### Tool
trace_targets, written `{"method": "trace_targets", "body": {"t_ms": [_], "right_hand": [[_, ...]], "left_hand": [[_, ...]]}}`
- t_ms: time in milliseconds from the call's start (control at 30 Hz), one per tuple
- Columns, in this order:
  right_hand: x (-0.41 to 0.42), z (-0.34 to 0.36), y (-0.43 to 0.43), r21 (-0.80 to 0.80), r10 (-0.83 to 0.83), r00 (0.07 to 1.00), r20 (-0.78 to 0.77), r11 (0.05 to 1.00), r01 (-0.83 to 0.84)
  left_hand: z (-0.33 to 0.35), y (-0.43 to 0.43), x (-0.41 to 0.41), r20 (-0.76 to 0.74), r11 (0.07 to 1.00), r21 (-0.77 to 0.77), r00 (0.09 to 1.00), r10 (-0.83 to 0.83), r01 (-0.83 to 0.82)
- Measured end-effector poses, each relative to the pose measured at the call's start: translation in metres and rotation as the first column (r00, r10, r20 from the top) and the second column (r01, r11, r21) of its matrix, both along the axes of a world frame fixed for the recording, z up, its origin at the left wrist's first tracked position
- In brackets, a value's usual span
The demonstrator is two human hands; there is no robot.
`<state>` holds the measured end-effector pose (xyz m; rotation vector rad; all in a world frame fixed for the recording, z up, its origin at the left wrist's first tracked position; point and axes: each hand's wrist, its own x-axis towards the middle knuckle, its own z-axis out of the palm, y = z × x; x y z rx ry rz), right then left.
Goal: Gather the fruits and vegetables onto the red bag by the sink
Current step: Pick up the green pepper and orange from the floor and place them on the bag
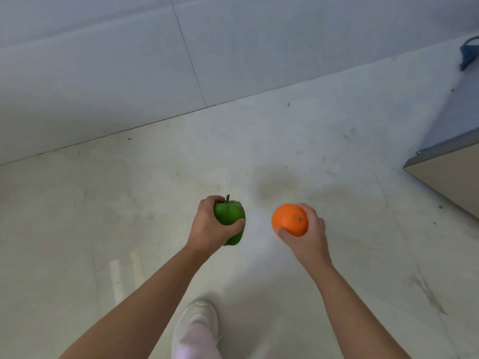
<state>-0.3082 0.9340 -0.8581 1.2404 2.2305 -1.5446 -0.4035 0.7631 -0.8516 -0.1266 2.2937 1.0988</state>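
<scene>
While person walks over pale floor, left hand (207,226) fingers wrap glossy green bell pepper (230,220), right hand (308,229) fingers wrap round orange fruit (289,218); carrying step; red bag, sink unseen; next: locate them.

Soft, even daylight; faint shadows on the floor (259,156), edges warped.

Bare forearms, no sleeves; white sneaker (196,323) w/ pale pink trouser leg (195,343) below.
</scene>
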Motion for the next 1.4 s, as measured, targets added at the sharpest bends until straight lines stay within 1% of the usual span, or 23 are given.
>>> {"method": "trace_targets", "body": {"t_ms": [100, 200, 333, 500, 567, 700, 800, 967, 1167, 1267, 1400], "right_hand": [[-0.008, 0.046, -0.015, -0.075, -0.085, 0.996, -0.013, 0.994, 0.084], [-0.012, 0.097, -0.035, -0.199, -0.203, 0.979, -0.030, 0.961, 0.194], [-0.016, 0.173, -0.055, -0.177, -0.097, 0.993, -0.071, 0.981, 0.083], [-0.026, 0.267, -0.067, -0.144, -0.033, 0.993, -0.115, 0.989, 0.016], [-0.030, 0.304, -0.072, -0.140, -0.031, 0.991, -0.131, 0.990, 0.013], [-0.034, 0.370, -0.085, -0.182, -0.062, 0.987, -0.147, 0.983, 0.034], [-0.037, 0.421, -0.094, -0.177, -0.040, 0.982, -0.184, 0.984, 0.007], [-0.048, 0.496, -0.108, -0.213, -0.115, 0.957, -0.268, 0.975, 0.057], [-0.062, 0.572, -0.126, -0.171, -0.040, 0.931, -0.363, 0.985, -0.024], [-0.071, 0.610, -0.131, -0.160, -0.020, 0.903, -0.429, 0.986, -0.054], [-0.074, 0.665, -0.134, -0.260, -0.106, 0.839, -0.534, 0.965, -0.043]], "left_hand": [[0.050, -0.002, 0.001, -0.034, 0.999, 0.033, 0.999, 0.037, -0.036], [0.102, -0.009, 0.003, -0.022, 0.991, 0.049, 0.992, 0.122, -0.121], [0.169, -0.024, 0.008, -0.039, 0.980, 0.064, 0.981, 0.191, -0.188], [0.256, -0.050, 0.012, -0.016, 0.936, 0.110, 0.941, 0.338, -0.334], [0.289, -0.059, 0.015, -0.028, 0.924, 0.119, 0.929, 0.368, -0.362], [0.353, -0.071, 0.021, -0.015, 0.898, 0.151, 0.907, 0.421, -0.414], [0.405, -0.075, 0.019, -0.024, 0.879, 0.194, 0.894, 0.448, -0.435], [0.485, -0.085, 0.007, -0.078, 0.863, 0.250, 0.879, 0.470, -0.439], [0.563, -0.103, -0.005, -0.163, 0.869, 0.304, 0.877, 0.451, -0.390], [0.598, -0.110, -0.008, -0.184, 0.844, 0.335, 0.850, 0.493, -0.418], [0.638, -0.111, -0.002, -0.208, 0.796, 0.390, 0.798, 0.565, -0.462]]}}
